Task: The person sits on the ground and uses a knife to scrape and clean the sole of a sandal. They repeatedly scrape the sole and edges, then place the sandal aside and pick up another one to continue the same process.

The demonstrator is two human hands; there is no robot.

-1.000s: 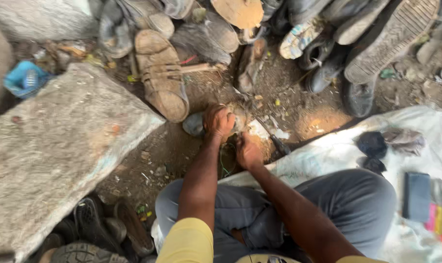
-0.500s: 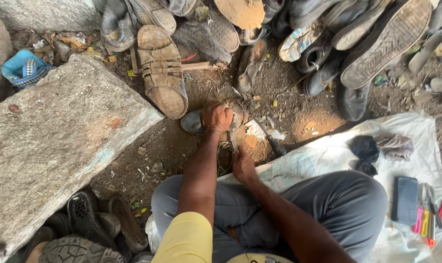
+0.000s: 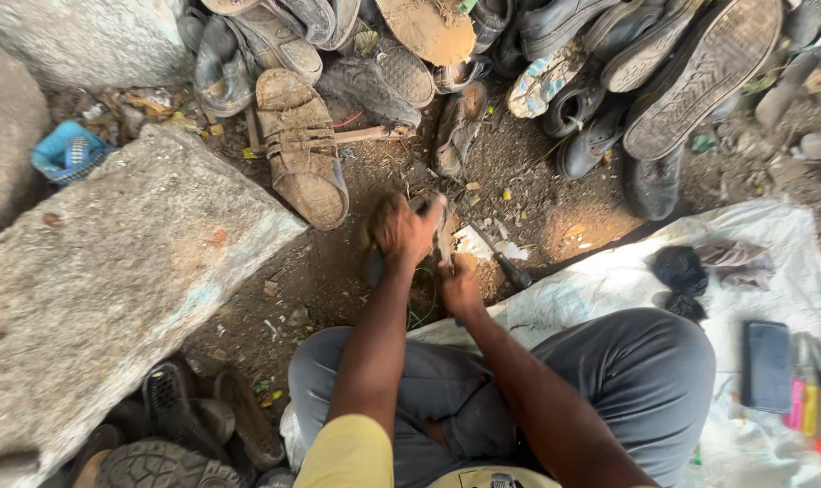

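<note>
— Dusty ground all round. What's my left hand doing?
— Gripping a blurred dark shoe just beyond your knees.
— And my right hand?
— Closed just beside it; on what, I cannot tell. A brown sandal lies far left.

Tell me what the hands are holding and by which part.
The left hand grips a dark, worn shoe by its upper end; the right hand holds it lower down. Motion blur hides the exact grip.

A big stone slab lies well left of the grip. A brown sandal sits just up-left of it, with a heap of old shoes beyond. Right, on a white sheet, lie a dark cloth and phone.
</note>
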